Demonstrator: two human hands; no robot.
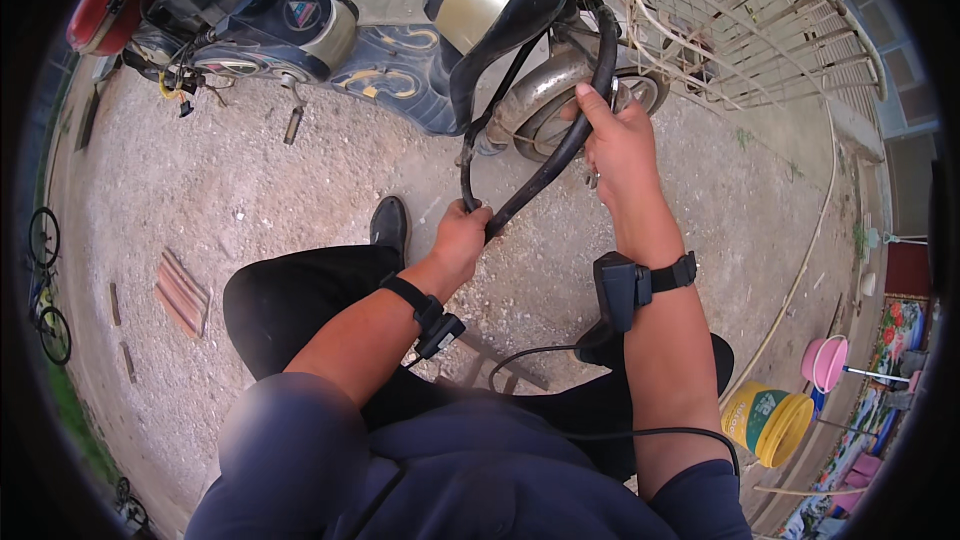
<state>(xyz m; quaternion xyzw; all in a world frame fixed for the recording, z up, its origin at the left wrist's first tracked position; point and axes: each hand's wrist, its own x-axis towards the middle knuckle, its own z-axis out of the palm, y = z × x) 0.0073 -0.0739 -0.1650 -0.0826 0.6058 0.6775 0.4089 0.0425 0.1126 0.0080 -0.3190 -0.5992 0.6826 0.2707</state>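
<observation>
A long black rubber-like tube [548, 172] hangs in a loop in front of the front wheel [545, 135] of a blue electric scooter [395, 75]. At the lower bend of the loop, my left hand [462, 240] is closed round it. Higher up and to the right, my right hand [622, 140] grips the same tube, thumb along its near side and fingers partly hidden behind. A rusty metal mudguard [535, 90] curves over the wheel just behind the tube. Something small and shiny shows by my right fingers; I cannot make out its kind.
A white wire basket [760, 30] juts out above right. The scooter's pedal [292, 125] hangs at left. Reddish tile pieces [182, 292] lie on the gravelly ground. A yellow bucket [768, 425] and pink bucket [823, 364] stand at right. Black cables run from my wrist devices.
</observation>
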